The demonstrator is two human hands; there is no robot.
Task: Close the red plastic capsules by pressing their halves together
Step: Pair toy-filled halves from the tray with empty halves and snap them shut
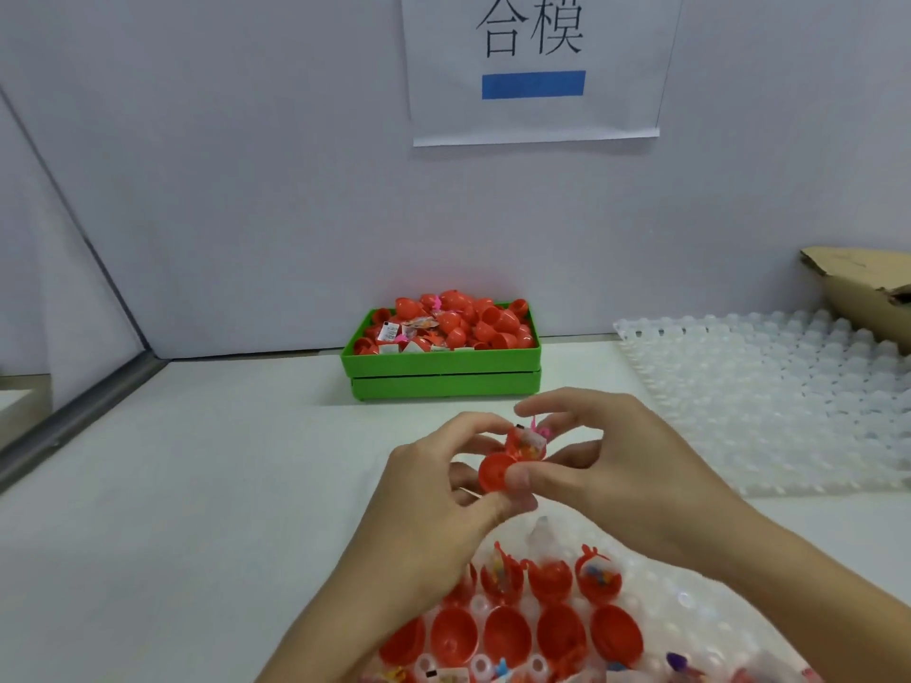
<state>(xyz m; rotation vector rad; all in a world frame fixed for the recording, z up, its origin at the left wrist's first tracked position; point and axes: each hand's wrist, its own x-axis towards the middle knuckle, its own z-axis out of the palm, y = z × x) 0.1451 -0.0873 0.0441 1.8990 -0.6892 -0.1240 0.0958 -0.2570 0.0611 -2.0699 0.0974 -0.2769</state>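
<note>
Both hands meet just above the middle of the white surface, gripping one red capsule between them. The left hand comes in from 7 o'clock; its curled fingers and thumb hold the empty red half, whose hollow faces the camera. The right hand comes in from 4 o'clock and pinches the filled half, with its thumb pressed against the lower edge and its forefinger arched over the top. That filled half carries a small wrapped toy and a pink piece sticking out at the top. The two halves touch at one side, and the capsule is not yet shut.

At 6 o'clock, under the wrists, lies a clear plastic tray with rounded pockets. In it sit a row of open filled capsule halves and, nearer the camera, a row of empty red halves; more small toys show at the bottom edge.

At 12 o'clock, against the pale wall, stands a green bin, stacked on a second green one and heaped with red capsules and toy packets. At 3 o'clock a stack of clear pocketed trays rests on the surface, with a cardboard box behind it at 2 o'clock. A paper sign with printed characters and a blue bar hangs on the wall above the bin.
</note>
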